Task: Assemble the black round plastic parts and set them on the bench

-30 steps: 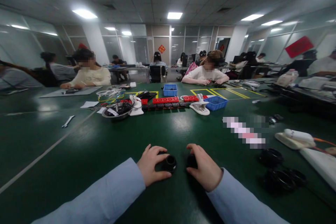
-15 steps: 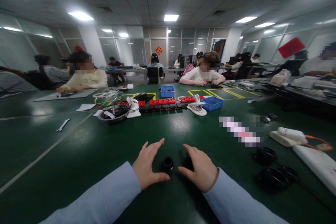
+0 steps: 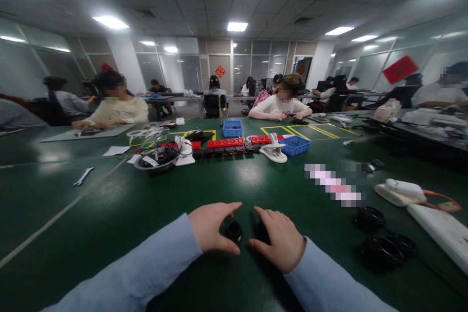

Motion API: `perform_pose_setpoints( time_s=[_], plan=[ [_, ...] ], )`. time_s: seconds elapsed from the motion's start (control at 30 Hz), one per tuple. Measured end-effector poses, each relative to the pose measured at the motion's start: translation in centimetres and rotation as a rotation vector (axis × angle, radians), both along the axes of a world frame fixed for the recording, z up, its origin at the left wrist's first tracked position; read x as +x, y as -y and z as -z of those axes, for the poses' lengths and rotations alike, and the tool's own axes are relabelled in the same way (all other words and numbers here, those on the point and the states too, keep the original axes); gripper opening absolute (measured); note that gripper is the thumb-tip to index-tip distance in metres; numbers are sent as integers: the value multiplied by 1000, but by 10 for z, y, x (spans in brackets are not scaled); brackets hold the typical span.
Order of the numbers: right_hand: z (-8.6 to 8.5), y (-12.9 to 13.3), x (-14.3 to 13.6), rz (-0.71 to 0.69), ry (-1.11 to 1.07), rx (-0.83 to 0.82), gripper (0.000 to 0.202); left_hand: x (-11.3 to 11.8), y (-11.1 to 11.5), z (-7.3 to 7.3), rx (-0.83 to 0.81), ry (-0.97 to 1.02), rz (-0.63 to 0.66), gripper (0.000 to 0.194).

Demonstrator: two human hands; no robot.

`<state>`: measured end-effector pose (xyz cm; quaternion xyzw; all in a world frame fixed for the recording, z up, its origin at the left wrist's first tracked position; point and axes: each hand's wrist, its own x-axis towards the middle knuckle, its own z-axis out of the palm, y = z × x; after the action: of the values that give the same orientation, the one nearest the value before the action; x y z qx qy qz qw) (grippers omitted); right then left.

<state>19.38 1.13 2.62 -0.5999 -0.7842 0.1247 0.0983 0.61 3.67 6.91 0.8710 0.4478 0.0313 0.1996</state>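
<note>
A small black hollow cylinder (image 3: pixel 234 230) stands on the green table with its round opening facing up. My left hand (image 3: pixel 212 226) curves around its left side, thumb in front and fingers behind, spread apart and open. To the right, my right hand (image 3: pixel 281 238) arches with thumb and fingers apart over a second black object (image 3: pixel 262 232), mostly hidden beneath the palm. I cannot tell its shape, nor whether that hand touches it.
Black ring-shaped parts (image 3: pixel 382 251) with a cable lie at right, by a white board (image 3: pixel 440 234). Ahead are a metal bowl (image 3: pixel 157 165) of cables, red power strips (image 3: pixel 225 143), a white clip stand (image 3: pixel 274 151) and blue bins (image 3: pixel 294 145). A wrench (image 3: pixel 84 176) lies left. People sit across the table.
My left hand has shifted right, closer around the black cylinder, and its fingers have drawn in. My right hand has hardly moved. The camera view has shifted slightly.
</note>
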Motion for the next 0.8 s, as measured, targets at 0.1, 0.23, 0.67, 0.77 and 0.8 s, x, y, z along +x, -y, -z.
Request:
perform_pose_setpoints(
  time_s=[0.1,0.23,0.67,0.77,0.8],
  plan=[
    [0,0,0,-6,10,-2,67,4,-3,-6,22,-55,34,85],
    [-2,0,0,-13,21,-14,64,5,-4,-6,69,-110,72,67],
    [-1,2,0,-14,27,-2,56,5,6,3,187,-126,37,33],
    [0,2,0,-8,30,0,56,6,6,4,193,-132,24,32],
    [0,2,0,-8,32,2,56,7,7,3,195,-136,17,31]
  ],
)
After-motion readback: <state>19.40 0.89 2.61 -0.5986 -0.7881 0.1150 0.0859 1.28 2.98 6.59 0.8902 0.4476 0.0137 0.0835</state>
